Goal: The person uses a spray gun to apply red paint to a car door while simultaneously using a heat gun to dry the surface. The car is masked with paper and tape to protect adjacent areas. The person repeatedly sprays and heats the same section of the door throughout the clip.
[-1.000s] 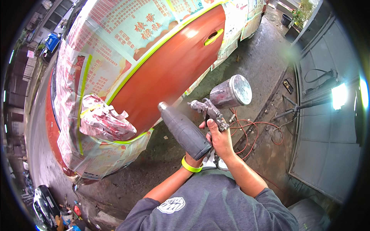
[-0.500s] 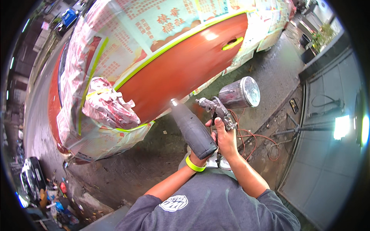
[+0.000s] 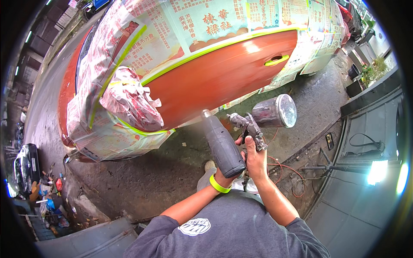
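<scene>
My left hand, below a yellow-green wristband, is closed on a dark grey heat gun. Most of its fingers are hidden under the gun's body. The metal nozzle points up toward the lower edge of an orange-red car door. In my right hand is a spray gun, the thumb lying up along its back. A paint-smeared cup is attached to the spray gun and leans to the right. Both tools are held side by side, apart from the door.
Masking paper with yellow-green tape surrounds the door; crumpled paper wraps the mirror. An orange hose lies on the floor at right, near a lit lamp on a stand. Clutter lies at lower left.
The view has shifted, so the car sits lower and farther right in it. Both hands still hold their tools, which have moved slightly right in the picture.
</scene>
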{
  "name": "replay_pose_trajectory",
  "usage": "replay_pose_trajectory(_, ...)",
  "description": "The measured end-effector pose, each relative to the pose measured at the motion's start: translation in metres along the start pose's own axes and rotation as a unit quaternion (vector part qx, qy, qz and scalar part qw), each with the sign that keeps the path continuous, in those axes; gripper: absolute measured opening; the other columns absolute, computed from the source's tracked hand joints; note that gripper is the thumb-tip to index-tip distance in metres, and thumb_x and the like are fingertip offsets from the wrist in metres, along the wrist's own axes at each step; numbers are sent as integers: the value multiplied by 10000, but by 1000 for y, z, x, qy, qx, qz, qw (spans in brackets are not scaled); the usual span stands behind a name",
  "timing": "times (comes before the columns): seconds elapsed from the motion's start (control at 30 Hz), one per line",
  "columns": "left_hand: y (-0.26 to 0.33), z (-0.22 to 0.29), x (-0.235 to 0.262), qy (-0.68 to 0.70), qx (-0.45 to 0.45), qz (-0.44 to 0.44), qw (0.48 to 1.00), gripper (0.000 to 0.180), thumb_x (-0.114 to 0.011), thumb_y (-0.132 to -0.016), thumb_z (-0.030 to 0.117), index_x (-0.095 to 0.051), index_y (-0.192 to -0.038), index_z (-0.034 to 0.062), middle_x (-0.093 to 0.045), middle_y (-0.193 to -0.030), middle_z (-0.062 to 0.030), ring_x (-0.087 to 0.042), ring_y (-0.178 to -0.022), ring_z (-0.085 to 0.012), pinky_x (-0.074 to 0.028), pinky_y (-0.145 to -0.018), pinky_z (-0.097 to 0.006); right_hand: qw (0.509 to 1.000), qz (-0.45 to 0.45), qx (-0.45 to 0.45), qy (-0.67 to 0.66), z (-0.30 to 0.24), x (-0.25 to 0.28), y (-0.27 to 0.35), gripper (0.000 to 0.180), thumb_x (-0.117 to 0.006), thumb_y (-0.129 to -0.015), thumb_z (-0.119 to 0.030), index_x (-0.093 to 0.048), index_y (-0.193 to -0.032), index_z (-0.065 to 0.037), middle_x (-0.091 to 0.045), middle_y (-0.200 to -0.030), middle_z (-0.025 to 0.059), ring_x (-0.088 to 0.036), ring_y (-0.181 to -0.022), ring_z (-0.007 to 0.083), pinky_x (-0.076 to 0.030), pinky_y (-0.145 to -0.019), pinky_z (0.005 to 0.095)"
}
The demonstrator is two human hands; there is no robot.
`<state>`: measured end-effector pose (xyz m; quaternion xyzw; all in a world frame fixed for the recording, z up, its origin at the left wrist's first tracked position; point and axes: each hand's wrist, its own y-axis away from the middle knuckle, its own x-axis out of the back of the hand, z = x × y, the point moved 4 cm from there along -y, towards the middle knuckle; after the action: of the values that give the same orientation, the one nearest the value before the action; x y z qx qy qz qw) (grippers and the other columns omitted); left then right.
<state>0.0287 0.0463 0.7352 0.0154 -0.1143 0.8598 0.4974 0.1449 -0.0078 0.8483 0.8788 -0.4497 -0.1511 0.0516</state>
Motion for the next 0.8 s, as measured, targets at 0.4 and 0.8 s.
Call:
replay_pose_trajectory(0.4, 15, 3, 36, 25, 93, 20, 995, 339, -746, -875, 52, -654, -1200, 47, -700, -1079, -80, -673, -994, -215, -525, -870, -361, 999, -9, -34, 24, 10, 5, -10, 443, -589, -1025, -480, -666, -1030, -43, -666, -843, 16, -498, -495, 54, -367, -440, 237)
replay_pose_trajectory(0.8, 59, 9, 157, -97, 198, 29, 975, 401, -864, -808, 193, -648, -1119, 60, -680, -1019, -60, -641, -915, -199, -520, -818, -371, 993, 114, 19, -14, 42, -14, -30, 410, -640, -1009, -424, -593, -1094, -25, -647, -865, 43, -505, -493, 57, -400, -431, 224)
